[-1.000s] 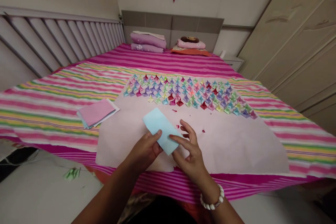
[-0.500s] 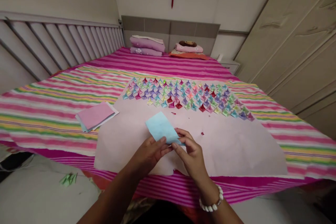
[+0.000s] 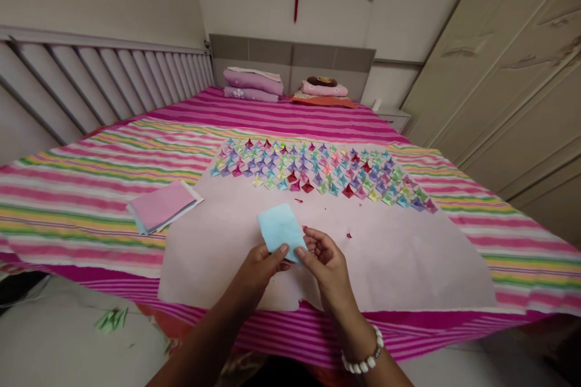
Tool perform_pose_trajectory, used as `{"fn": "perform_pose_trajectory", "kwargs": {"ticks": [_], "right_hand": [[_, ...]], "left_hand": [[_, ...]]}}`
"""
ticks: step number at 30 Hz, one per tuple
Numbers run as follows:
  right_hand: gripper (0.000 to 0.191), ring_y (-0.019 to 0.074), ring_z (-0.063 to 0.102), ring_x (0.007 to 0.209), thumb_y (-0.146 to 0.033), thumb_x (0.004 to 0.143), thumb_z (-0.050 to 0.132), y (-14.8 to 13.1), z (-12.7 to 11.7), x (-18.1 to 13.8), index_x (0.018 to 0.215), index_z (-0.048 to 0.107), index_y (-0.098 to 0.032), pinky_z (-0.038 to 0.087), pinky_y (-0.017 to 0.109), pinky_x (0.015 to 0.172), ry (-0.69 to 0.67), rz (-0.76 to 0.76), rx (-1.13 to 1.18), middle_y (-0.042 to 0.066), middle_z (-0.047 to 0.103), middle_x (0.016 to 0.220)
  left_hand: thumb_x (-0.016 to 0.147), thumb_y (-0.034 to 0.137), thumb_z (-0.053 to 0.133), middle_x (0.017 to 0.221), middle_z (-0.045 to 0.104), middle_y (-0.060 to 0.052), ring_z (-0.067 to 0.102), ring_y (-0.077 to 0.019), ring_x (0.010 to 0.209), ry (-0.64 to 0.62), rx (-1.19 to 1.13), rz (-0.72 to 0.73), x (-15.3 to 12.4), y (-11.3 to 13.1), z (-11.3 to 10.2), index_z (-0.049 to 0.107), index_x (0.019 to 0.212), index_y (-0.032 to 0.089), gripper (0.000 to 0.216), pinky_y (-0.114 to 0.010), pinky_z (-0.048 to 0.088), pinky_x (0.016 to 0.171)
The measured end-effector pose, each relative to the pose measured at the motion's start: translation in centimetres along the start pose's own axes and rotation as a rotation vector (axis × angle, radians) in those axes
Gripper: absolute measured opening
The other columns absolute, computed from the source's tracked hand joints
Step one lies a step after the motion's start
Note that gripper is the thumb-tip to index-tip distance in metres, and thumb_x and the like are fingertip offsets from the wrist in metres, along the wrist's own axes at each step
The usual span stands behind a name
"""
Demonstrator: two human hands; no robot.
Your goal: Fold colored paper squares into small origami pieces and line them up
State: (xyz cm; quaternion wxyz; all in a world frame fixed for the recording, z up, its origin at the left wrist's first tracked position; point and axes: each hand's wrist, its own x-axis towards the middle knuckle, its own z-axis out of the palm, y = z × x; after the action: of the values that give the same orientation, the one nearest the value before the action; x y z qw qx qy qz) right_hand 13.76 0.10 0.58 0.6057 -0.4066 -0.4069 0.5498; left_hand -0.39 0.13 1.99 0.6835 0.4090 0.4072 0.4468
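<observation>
A light blue sheet of paper is held up between my two hands over a large pale paper sheet. My left hand pinches its lower left edge, thumb on top. At the lower right corner my right hand grips it with the thumb in front; the fingers behind are partly hidden. Beyond the hands, rows of small folded paper pieces in many colours cover the far part of the pale sheet. Small red scraps lie between the hands and those rows.
To the left, a stack of pink, blue and white paper rests on the striped bedspread. Green paper lies on the floor at lower left. Folded bedding sits by the headboard. A white railing runs along the left.
The blue paper has turned more upright and its lower right corner lies flatter. My right thumb now presses on its face. The camera view has tilted slightly up.
</observation>
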Motion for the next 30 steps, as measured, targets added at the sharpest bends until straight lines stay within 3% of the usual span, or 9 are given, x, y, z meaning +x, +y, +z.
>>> {"fn": "perform_pose_trajectory", "kwargs": {"ticks": [3,7,10,14,18,24,28,30], "right_hand": [[0.021,0.0152,0.056,0.065,-0.035,0.068,0.078,0.0,-0.1,0.0,0.08,0.07,-0.02,0.046,0.029,0.064,-0.055,0.086,-0.026,0.001,0.066,0.071],[0.023,0.0112,0.048,0.053,-0.036,0.066,0.079,0.1,-0.1,-0.2,0.064,0.064,-0.019,0.038,0.025,0.053,-0.027,0.138,-0.002,-0.003,0.059,0.058],[0.025,0.0104,0.048,0.052,-0.034,0.064,0.081,0.2,0.1,-0.3,0.06,0.062,-0.019,0.039,0.024,0.054,-0.021,0.155,0.066,-0.003,0.06,0.057],[0.021,0.0149,0.058,0.061,-0.032,0.063,0.082,0.1,0.3,-0.3,0.069,0.067,-0.019,0.046,0.028,0.063,-0.09,0.185,0.187,0.0,0.068,0.067],[0.021,0.0167,0.061,0.062,-0.031,0.063,0.081,-0.2,0.3,-0.3,0.077,0.072,-0.019,0.048,0.031,0.066,-0.126,0.213,0.227,0.001,0.071,0.07],[0.02,0.0165,0.061,0.063,-0.031,0.063,0.081,0.1,-0.1,-0.2,0.076,0.073,-0.019,0.048,0.03,0.069,-0.108,0.226,0.207,0.002,0.072,0.069],[0.023,0.0154,0.062,0.065,-0.033,0.064,0.081,-0.1,0.1,-0.2,0.081,0.073,-0.02,0.049,0.028,0.067,-0.063,0.204,0.27,0.001,0.072,0.072],[0.024,0.0152,0.061,0.063,-0.033,0.064,0.081,-0.3,0.2,-0.1,0.082,0.072,-0.02,0.049,0.028,0.066,-0.048,0.194,0.295,0.001,0.071,0.072]], "left_hand": [[0.074,0.042,0.069,0.077,0.07,-0.006,0.059,-0.017,0.074,0.046,0.106,0.014,0.0,-0.2,0.0,0.072,0.082,0.014,0.029,-0.029,0.044,0.073],[0.071,0.04,0.071,0.057,0.055,0.002,0.048,-0.0123,0.06,0.145,0.213,0.085,0.0,-0.2,0.0,0.065,0.065,0.015,0.027,-0.025,0.038,0.06],[0.072,0.042,0.069,0.053,0.048,0.004,0.044,-0.0117,0.056,0.219,0.279,0.139,0.0,0.1,-0.2,0.059,0.058,0.016,0.031,-0.024,0.035,0.056],[0.073,0.042,0.067,0.052,0.047,0.004,0.043,-0.011,0.055,0.172,0.329,0.141,0.1,0.3,-0.4,0.057,0.057,0.016,0.032,-0.023,0.035,0.054],[0.072,0.039,0.068,0.061,0.057,0.002,0.051,-0.0121,0.061,0.068,0.292,0.152,0.1,0.0,-0.4,0.062,0.066,0.015,0.026,-0.024,0.042,0.059],[0.065,0.026,0.076,0.071,0.063,0.002,0.058,-0.0115,0.063,0.235,0.243,0.309,0.0,-0.7,-0.2,0.045,0.068,0.019,0.032,-0.022,0.046,0.058],[0.068,0.022,0.074,0.082,0.067,-0.001,0.06,-0.0116,0.069,0.241,0.288,0.394,-0.1,-0.7,0.0,0.038,0.065,0.02,0.036,-0.022,0.047,0.062],[0.068,0.023,0.074,0.08,0.067,-0.001,0.059,-0.0118,0.069,0.231,0.326,0.396,-0.1,-0.8,-0.1,0.044,0.067,0.02,0.03,-0.023,0.047,0.062]]}}
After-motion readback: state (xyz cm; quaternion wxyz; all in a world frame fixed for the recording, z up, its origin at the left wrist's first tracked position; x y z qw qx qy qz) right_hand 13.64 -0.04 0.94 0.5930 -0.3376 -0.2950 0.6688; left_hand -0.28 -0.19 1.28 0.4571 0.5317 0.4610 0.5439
